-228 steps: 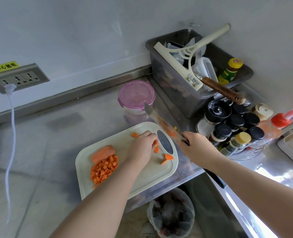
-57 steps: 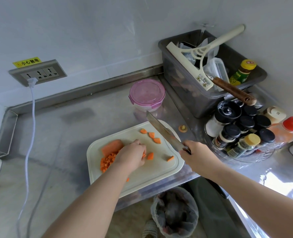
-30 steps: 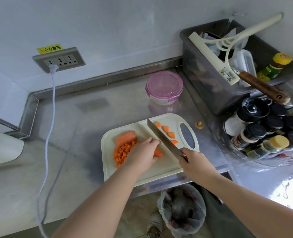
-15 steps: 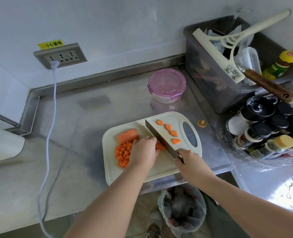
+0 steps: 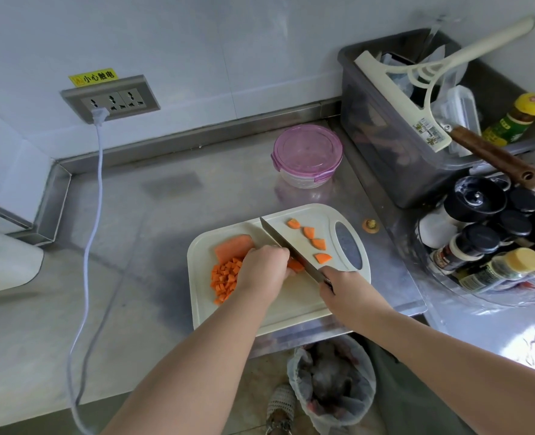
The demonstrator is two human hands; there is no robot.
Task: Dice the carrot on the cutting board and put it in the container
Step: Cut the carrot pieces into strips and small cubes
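A cream cutting board (image 5: 294, 304) lies at the counter's front edge. On its left sit a large carrot chunk (image 5: 233, 244) and a pile of diced carrot (image 5: 225, 277). Several carrot slices (image 5: 313, 243) lie loose on its right half. My left hand (image 5: 264, 273) curls over a carrot piece (image 5: 296, 265) at the board's middle and holds it down. My right hand (image 5: 343, 287) grips the handle of a knife (image 5: 286, 246), whose blade rests on the board against that piece. The round container (image 5: 307, 155) with a pink lid stands shut behind the board.
A grey bin (image 5: 416, 127) with a squeegee and a sauce bottle stands at the back right. A rack of spice jars (image 5: 492, 240) sits right of the board. A white cable (image 5: 87, 233) hangs from the wall socket (image 5: 110, 100). A lined waste bin (image 5: 333, 378) stands below the counter edge.
The knife blade has come down from above the board onto the carrot piece under my left hand. My view has shifted left. The loose slices stay in place.
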